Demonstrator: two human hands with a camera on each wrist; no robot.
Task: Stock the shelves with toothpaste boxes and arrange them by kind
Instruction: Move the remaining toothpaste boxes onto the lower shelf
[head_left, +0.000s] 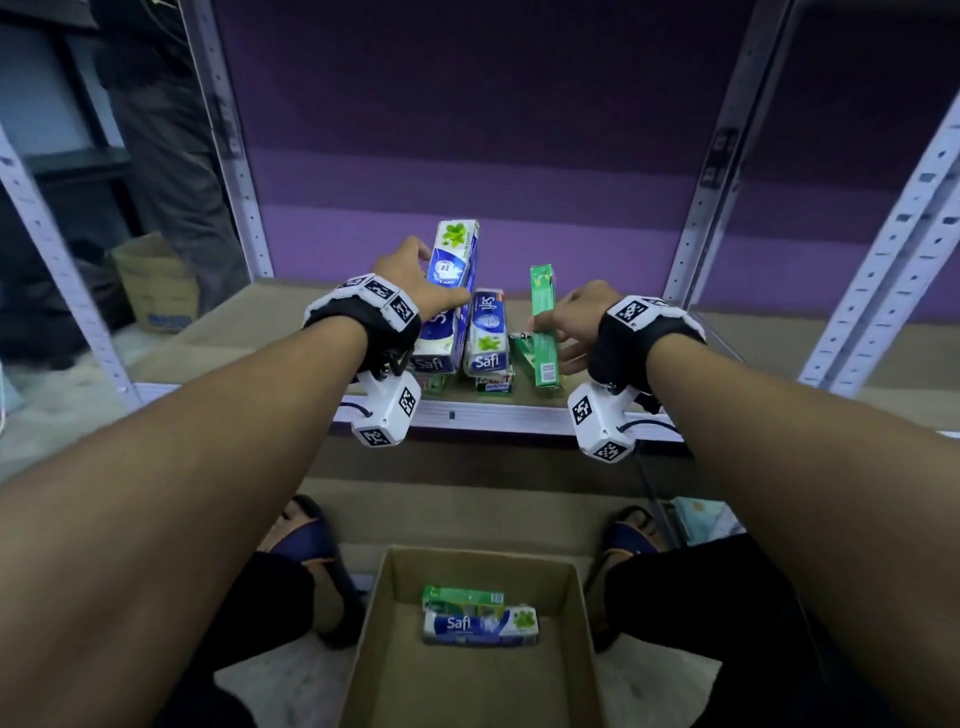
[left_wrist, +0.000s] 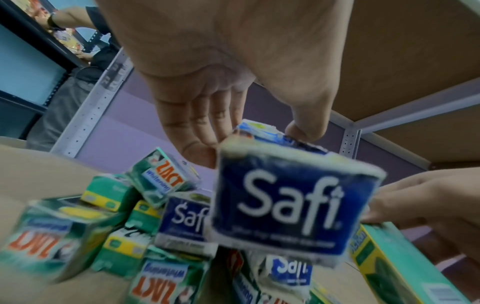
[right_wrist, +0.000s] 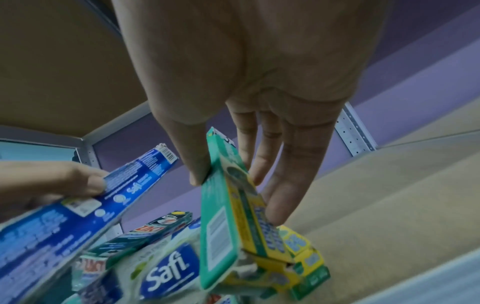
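Presently we hold two toothpaste boxes above the shelf (head_left: 727, 332). Our left hand (head_left: 415, 280) pinches a blue Safi box (head_left: 449, 296), its far end tilted up over the stacked boxes (left_wrist: 145, 226). Our right hand (head_left: 569, 322) pinches a green box (head_left: 543, 322) on edge, thumb opposing fingers (right_wrist: 280, 185). Two more boxes lie in the carton (head_left: 576, 649) below.

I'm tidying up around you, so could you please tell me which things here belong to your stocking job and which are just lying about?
In the job:
- blue Safi box in the left hand
- green box in the right hand
- boxes already on the shelf
- carton with two boxes left

Lying about:
- brown carton beyond the rack
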